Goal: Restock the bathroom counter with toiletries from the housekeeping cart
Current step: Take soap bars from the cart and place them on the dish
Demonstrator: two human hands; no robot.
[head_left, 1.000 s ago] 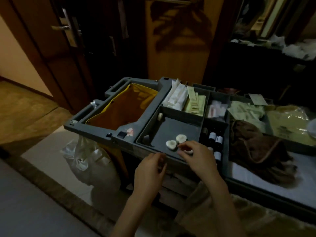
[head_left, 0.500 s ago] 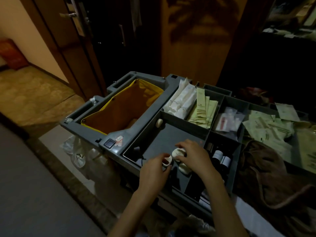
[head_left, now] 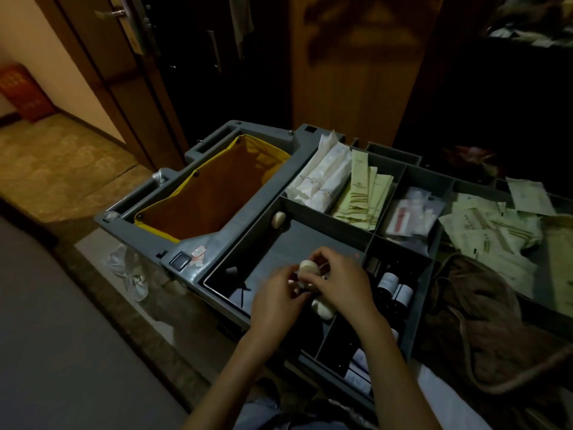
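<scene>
— Both hands are logged over the near part of the large grey compartment on the housekeeping cart. Right hand: fingers curled, tips pinched on a small white piece. Left hand: fingers also curled, tips brought onto the same piece from the left. Motion blur is noted, so the firmness of that hold cannot be read.

— Is other stock of the kind recorded?

— Head view, the only one. A second white piece is seen just below the right hand, at the near right of the compartment. Whether it lies on the tray floor or is tucked under the palm cannot be told. A third white piece is lodged in the far left corner. Dark bottles stand in the slot to the right. White sachets and pale green sachets are filed in the far slots.

— Handling judgement?

— Probably wrapped soaps, judged light, rigid and rounded, and somewhat slippery if film-wrapped. Each is best taken across its flat faces by thumb and fingertips, with several gathered into one palm. Breakage is thought unlikely; rolling out of a loose hand is the likelier fault. No bathroom counter is in view, and nothing is judged delivered yet.
</scene>
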